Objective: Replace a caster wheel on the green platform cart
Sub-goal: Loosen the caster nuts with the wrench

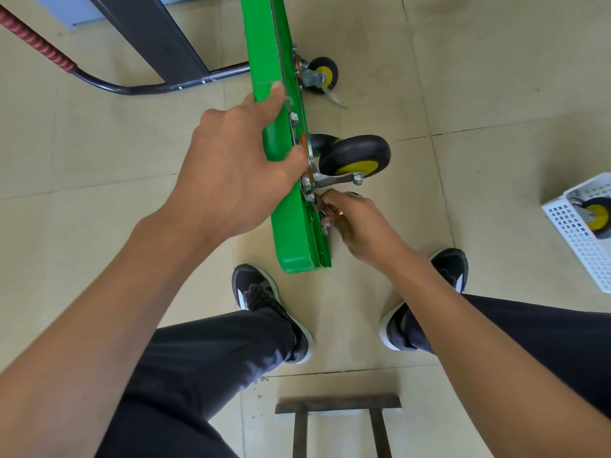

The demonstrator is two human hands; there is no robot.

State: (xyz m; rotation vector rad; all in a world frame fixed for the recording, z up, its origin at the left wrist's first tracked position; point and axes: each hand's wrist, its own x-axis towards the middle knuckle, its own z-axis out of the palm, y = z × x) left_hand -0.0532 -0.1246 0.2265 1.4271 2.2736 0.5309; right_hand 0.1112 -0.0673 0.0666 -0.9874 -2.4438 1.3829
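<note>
Beside cart edge (291,226), bare floor (380,276)

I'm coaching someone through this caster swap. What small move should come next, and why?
Probably keep turning the fastener at the near caster's mounting plate. The right hand pinches a small metal piece there, the left hand steadies the tipped green cart, and the caster sits bolted on.

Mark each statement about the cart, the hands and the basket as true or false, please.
1. The green cart stands on its edge on the floor. True.
2. The left hand rests on the floor. False: it grips the cart's edge.
3. The right hand works at the near caster's mounting plate. True.
4. The white basket holds only bolts. False: a caster wheel lies in it.
5. The far caster has a yellow hub. True.
</note>
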